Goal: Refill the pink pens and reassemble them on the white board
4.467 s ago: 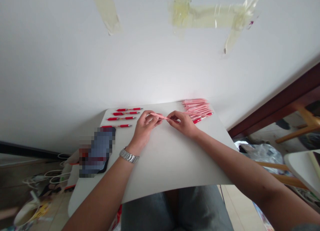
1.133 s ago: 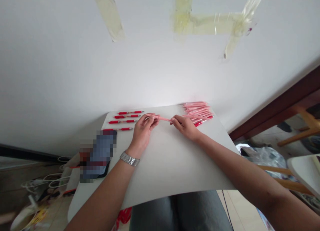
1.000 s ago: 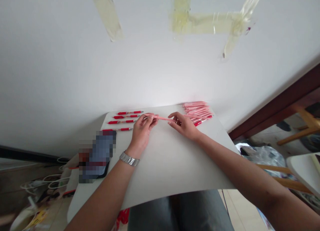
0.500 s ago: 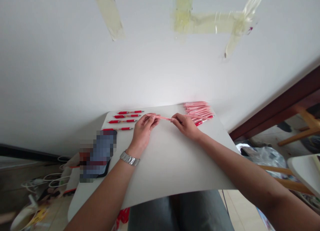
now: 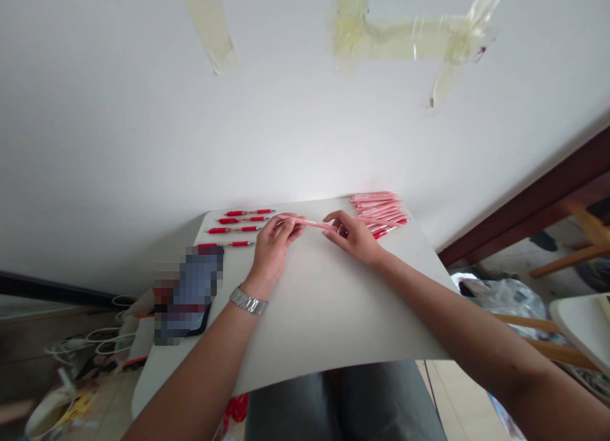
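Between thumb and fingers, my left hand grips a slim pink pen refill over the middle of the table's far part. The refill points right, toward my right hand. Thumb and forefinger of that hand are parted around the refill's right end; whether they touch it is hard to see. Just beyond my right hand lies a pile of pink refills, some with clear plastic about them. A red pen shows partly beside the pile. Left of my left hand, several red pens lie in a spaced row.
A phone, blurred out, lies at the left edge of the white table. The wall with tape strips rises behind. White cables and a bin are at lower left; a plastic bag is at right.
My right thumb and forefinger have spread apart from their pinch on the refill's right end. My left hand keeps its grip in nearly the same place.
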The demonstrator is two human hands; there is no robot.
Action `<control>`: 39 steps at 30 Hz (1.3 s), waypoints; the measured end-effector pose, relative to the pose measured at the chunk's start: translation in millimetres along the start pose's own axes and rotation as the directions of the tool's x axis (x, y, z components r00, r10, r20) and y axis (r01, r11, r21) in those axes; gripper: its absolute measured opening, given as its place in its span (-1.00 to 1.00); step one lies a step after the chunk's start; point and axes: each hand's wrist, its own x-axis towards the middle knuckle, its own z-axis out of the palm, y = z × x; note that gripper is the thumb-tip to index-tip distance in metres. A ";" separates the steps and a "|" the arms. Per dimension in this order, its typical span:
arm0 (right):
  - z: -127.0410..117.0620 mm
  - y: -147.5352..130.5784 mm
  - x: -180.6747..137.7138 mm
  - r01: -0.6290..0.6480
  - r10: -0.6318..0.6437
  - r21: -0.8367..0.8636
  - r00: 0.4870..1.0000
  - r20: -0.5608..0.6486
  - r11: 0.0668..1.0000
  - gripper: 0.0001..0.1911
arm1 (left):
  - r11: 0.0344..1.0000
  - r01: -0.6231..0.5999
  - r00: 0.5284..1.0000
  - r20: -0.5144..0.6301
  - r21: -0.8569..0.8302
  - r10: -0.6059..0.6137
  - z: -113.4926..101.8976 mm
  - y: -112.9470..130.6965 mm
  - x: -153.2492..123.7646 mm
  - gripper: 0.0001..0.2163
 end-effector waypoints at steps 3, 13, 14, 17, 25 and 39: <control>2.5 4.1 0.8 0.022 -0.023 -0.022 0.999 -0.045 1.000 -0.64 | 1.000 0.012 0.999 -0.035 -0.021 -0.012 -2.1 -2.6 1.8 -0.71; -1.5 -0.7 0.3 0.015 -0.016 -0.009 1.000 -0.002 1.000 -0.61 | 1.000 0.008 1.000 -0.026 0.010 -0.008 0.3 1.7 1.0 -0.72; -1.9 -1.3 0.2 0.016 -0.016 -0.006 1.000 0.007 1.000 -0.59 | 1.000 0.010 1.000 -0.029 0.016 -0.009 0.8 2.3 0.7 -0.71; -2.4 -1.9 0.2 0.027 -0.027 -0.002 1.000 0.016 1.000 -0.53 | 0.999 0.015 0.999 -0.030 0.037 -0.014 2.1 3.7 -0.2 -0.69; -3.8 -2.3 0.9 0.017 -0.018 0.015 0.998 0.053 1.000 -0.51 | 0.999 0.008 1.000 0.002 0.052 -0.008 4.0 5.0 -1.7 -0.67; -0.5 7.2 6.8 -0.027 0.083 0.378 0.988 -0.131 0.925 -0.54 | 0.987 0.001 0.999 -0.048 0.162 0.007 -5.7 -3.6 3.6 -0.73</control>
